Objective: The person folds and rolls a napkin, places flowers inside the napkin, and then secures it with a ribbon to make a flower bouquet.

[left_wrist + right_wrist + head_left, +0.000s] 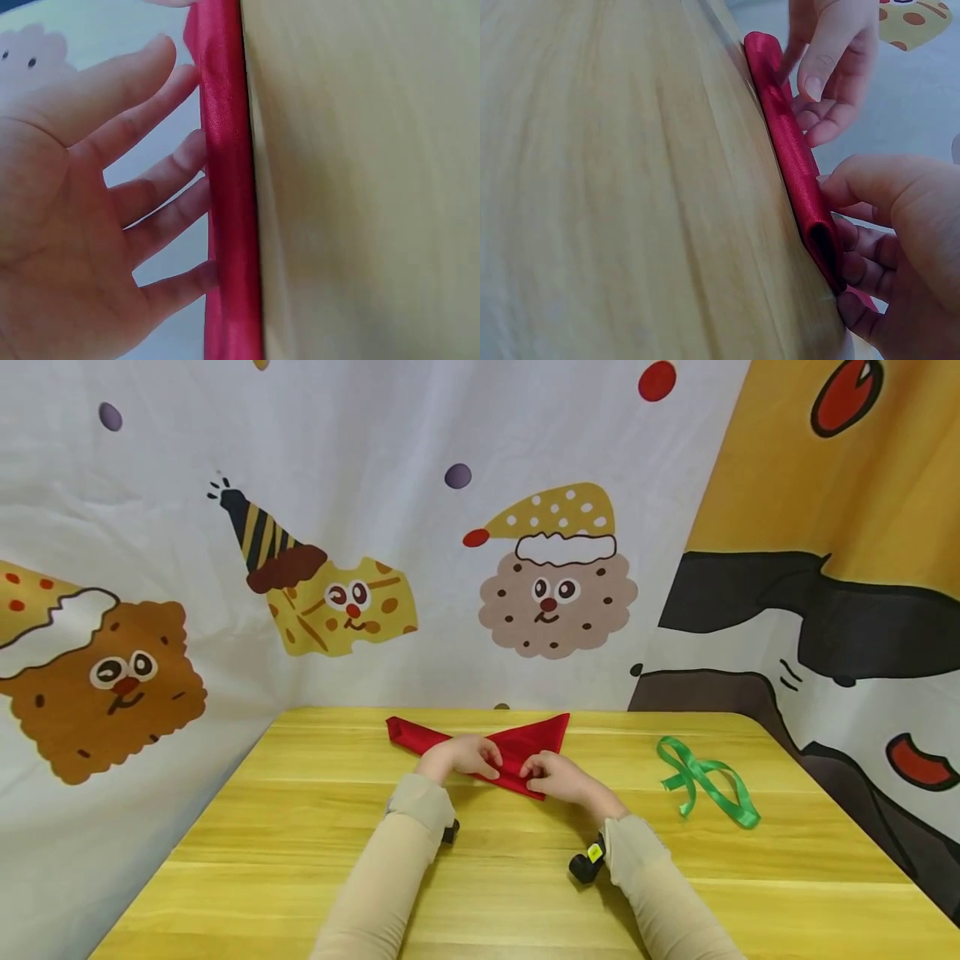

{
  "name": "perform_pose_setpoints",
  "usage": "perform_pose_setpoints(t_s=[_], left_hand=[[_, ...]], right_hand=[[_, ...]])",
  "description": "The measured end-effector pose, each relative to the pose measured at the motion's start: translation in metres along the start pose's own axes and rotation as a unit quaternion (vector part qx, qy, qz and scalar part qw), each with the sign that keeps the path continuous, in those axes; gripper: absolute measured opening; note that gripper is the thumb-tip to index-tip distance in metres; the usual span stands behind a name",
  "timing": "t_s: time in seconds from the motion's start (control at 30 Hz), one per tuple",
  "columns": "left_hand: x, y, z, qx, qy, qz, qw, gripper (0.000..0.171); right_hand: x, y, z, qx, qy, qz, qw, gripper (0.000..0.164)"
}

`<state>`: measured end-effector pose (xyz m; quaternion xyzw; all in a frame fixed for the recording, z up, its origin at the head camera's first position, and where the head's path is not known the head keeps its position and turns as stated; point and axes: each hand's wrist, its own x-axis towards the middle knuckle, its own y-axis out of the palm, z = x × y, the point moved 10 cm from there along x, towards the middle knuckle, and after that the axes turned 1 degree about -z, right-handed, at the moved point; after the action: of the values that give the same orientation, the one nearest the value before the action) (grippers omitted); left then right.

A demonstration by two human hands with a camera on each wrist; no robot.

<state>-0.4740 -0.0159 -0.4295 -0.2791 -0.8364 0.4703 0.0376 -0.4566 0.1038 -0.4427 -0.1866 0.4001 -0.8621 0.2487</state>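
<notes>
A red satiny cloth (528, 739) lies toward the back of the table, its near edge folded into a flat roll and a pointed flap spreading at the back right. My left hand (467, 754) is over the middle of it; in the left wrist view, spread fingers (169, 161) reach the folded red strip (232, 180) with their tips. At the fold's right end is my right hand (562, 777). Its thumb and loosely bent fingers touch the far side of the roll (787, 142) beside the hollow end, as the right wrist view shows.
A green ribbon (701, 772) lies loosely looped on the right of the wooden table (510, 893). Behind the table hangs a white curtain (442, 677) printed with cartoon snacks. Dark wrist cameras (585, 864) sit by both cuffs.
</notes>
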Motion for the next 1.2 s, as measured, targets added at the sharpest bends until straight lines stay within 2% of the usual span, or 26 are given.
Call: perform_pose_setpoints(t_s=[0.1,0.2,0.47,0.83,1.2], left_hand=[[-0.001,0.003,0.006,-0.052,-0.002,0.004,0.9986,0.015],[-0.002,0.003,0.011,-0.061,-0.001,-0.012,0.9981,0.014],[-0.009,0.006,0.017,-0.096,-0.012,-0.021,0.9951,0.013],[-0.015,0.003,0.015,-0.088,0.008,-0.025,0.9958,0.013],[-0.012,0.003,0.020,-0.101,0.022,-0.025,0.9943,0.010]], right_hand=[[0.000,0.000,-0.001,0.005,0.002,-0.001,1.000,0.010],[0.000,0.001,-0.002,0.013,0.000,0.003,1.000,0.011],[0.000,0.006,-0.004,0.012,-0.008,0.023,1.000,0.037],[0.001,0.004,-0.007,0.011,-0.006,-0.004,1.000,0.029],[0.001,0.004,-0.007,0.015,0.012,-0.001,1.000,0.027]])
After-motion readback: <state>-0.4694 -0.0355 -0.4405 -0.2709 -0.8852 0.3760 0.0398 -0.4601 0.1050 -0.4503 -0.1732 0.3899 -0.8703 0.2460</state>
